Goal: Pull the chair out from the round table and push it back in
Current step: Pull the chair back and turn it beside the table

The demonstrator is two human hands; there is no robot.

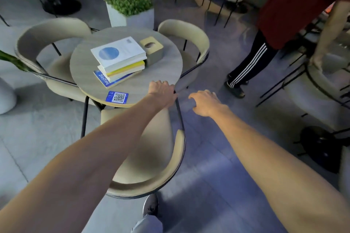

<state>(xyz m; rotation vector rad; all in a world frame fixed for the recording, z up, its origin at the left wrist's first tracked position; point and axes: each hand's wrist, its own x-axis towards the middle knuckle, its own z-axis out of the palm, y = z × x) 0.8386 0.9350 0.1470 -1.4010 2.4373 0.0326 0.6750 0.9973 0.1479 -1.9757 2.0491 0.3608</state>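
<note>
The round wooden table (pixel 162 66) stands ahead of me. A cream chair (pixel 151 147) with a curved back and a black metal frame sits at its near side, the seat partly under the tabletop. My left hand (pixel 162 91) is at the front end of the chair's right arm rail, beside the table edge, with its fingers curled down over the rail. My right hand (pixel 205 102) hovers over the floor just right of the chair, fingers loosely curled and holding nothing. My left forearm hides part of the seat.
A stack of books (pixel 117 56), a tissue box (pixel 152 47) and a QR card (pixel 117 97) lie on the table. Two more cream chairs (pixel 47 34) (pixel 189 34) flank it. A person in red (pixel 284 5) stands at the right. A planter (pixel 130 11) is behind.
</note>
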